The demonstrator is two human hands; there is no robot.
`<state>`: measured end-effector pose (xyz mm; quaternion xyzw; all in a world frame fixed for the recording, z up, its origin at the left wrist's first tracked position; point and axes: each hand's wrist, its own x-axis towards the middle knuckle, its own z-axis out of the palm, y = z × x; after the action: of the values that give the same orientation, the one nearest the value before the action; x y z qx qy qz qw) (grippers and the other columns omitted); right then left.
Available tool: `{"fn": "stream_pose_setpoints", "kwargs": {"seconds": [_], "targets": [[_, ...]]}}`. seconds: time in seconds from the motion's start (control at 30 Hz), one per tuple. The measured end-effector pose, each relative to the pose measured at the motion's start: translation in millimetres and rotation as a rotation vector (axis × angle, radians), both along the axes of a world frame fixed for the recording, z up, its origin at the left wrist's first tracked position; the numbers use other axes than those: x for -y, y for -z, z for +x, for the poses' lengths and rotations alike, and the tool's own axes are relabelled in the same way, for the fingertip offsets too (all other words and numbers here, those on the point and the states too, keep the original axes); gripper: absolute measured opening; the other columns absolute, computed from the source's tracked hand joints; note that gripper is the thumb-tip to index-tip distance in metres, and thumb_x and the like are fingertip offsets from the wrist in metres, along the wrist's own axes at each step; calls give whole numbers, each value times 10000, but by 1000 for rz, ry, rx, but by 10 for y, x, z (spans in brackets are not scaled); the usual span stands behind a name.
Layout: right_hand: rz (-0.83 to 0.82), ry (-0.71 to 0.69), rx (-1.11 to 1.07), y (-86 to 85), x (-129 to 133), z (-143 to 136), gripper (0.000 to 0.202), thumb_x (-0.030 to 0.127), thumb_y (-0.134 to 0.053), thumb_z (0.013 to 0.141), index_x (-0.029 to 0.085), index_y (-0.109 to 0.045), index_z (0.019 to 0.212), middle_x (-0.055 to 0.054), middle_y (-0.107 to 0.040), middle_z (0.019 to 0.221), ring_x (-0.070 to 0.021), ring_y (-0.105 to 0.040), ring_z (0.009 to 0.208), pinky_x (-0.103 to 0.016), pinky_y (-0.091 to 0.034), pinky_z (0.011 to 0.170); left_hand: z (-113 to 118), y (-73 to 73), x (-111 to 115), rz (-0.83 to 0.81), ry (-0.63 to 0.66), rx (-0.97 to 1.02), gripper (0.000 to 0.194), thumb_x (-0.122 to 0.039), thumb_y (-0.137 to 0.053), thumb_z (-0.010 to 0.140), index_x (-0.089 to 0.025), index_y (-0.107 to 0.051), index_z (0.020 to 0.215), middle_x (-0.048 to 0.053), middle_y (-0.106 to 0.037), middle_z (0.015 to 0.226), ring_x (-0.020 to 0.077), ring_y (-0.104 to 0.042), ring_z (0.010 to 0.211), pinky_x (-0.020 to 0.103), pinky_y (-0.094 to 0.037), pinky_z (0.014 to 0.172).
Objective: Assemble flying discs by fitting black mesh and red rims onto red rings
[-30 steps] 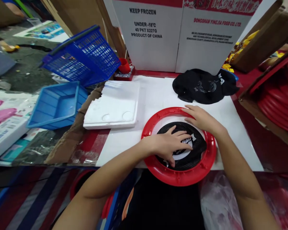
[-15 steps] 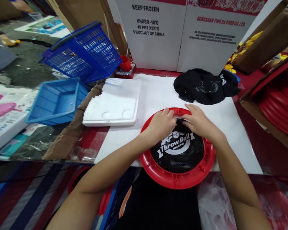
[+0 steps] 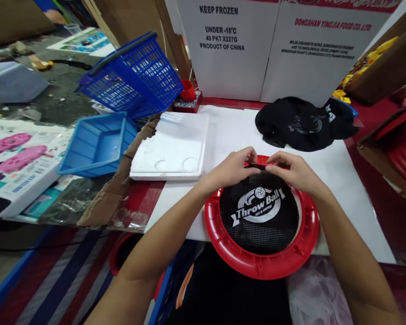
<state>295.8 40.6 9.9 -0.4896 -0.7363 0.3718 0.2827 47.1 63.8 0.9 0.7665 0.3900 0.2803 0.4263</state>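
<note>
A red plastic ring [image 3: 260, 266] lies at the near edge of the white board, partly over my lap. Inside it sits a round black mesh [image 3: 243, 230] printed "Throw Ball" in white. At the ring's far side, my left hand [image 3: 240, 166] pinches the mesh's upper edge between thumb and curled fingers. Just beside it, my right hand [image 3: 287, 168] grips the same edge, its thumb pointing left. The fingertips of both hands nearly meet, and they cover part of the far rim. Farther back lies a pile of black mesh pieces [image 3: 291, 124].
A white foam slab [image 3: 176, 144] lies left of the ring. Beyond it are a light blue bin [image 3: 94, 167] and a tilted blue basket [image 3: 135, 76]. A large white carton [image 3: 230, 67] stands at the back. Red rings [image 3: 404, 149] fill a box at right.
Both hands have shifted from lying over the ring's far rim to pinching the mesh's edge close together. The mesh looks flatter, with its print more exposed. The camera view has swung left.
</note>
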Motion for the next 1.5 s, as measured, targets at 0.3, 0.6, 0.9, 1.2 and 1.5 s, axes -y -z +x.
{"fn": "stream_pose_setpoints", "kwargs": {"seconds": [0.3, 0.6, 0.9, 1.2, 1.5], "targets": [[175, -224, 266, -13, -304, -141, 224, 414, -689, 986, 217, -780, 934, -61, -731, 937, -227, -639, 910, -367, -456, 828, 18, 116, -90, 101, -39, 77, 43, -175, -690, 957, -196, -653, 957, 28, -766, 983, 176, -724, 954, 327, -546, 856], [41, -81, -7, 52, -247, -59, 163, 390, -783, 922, 235, -795, 871, -41, -758, 995, -232, -682, 952, -386, -498, 889, -59, 56, -102, 335, 109, -77, 60, -210, -681, 1023, -191, -695, 1079, 45, -791, 1024, 181, -738, 942, 316, -545, 870], [34, -41, 237, 132, -349, -133, 186, 309, -601, 1006, 215, -703, 883, -46, -737, 930, -217, -646, 869, -368, -458, 797, -27, 225, -171, 393, 56, -160, 146, -175, -606, 1044, -190, -748, 1074, 70, -784, 1040, 204, -719, 957, 345, -537, 881], [150, -2, 405, 203, -349, -231, 216, 300, -541, 1022, 223, -618, 836, -44, -723, 880, -196, -595, 774, -347, -372, 710, 19, 240, -97, 445, 39, -337, 288, -199, -529, 1067, -191, -810, 1130, 94, -702, 1028, 217, -677, 913, 361, -549, 839], [12, 12, 328, 113, -448, -229, 206, 296, -654, 925, 212, -691, 740, -34, -740, 772, -186, -617, 715, -340, -406, 672, 64, 69, -87, 404, 79, -539, 278, -152, -526, 1040, -179, -798, 1085, 98, -661, 1014, 215, -640, 837, 353, -504, 761]]}}
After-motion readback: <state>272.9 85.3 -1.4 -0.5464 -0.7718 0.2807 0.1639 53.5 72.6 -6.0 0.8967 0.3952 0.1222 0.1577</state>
